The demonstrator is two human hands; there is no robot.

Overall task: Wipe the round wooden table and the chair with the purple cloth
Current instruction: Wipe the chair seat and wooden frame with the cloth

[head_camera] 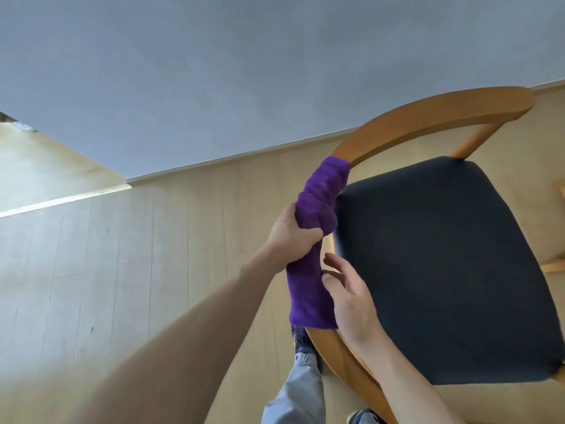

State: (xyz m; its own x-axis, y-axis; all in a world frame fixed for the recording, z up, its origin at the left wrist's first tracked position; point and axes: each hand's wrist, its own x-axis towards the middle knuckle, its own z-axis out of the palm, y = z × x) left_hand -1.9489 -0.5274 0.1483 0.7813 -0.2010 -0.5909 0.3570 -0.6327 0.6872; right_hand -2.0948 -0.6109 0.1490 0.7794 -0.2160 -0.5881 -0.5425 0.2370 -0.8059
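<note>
The purple cloth (315, 234) is draped along the curved wooden back rail of the chair (428, 117), wrapped over it from its upper bend down to near my legs. My left hand (290, 237) grips the cloth around the rail at its middle. My right hand (345, 289) lies just right of the cloth's lower part, fingers relaxed and spread, touching the cloth's edge. The chair has a dark padded seat (443, 270). The round wooden table is out of view.
A pale wood floor (122, 270) spreads to the left, ending at a grey wall (214, 71) with a baseboard. My leg and shoe (302, 356) stand beside the chair's rail. Part of another wooden frame shows at the right edge (558, 264).
</note>
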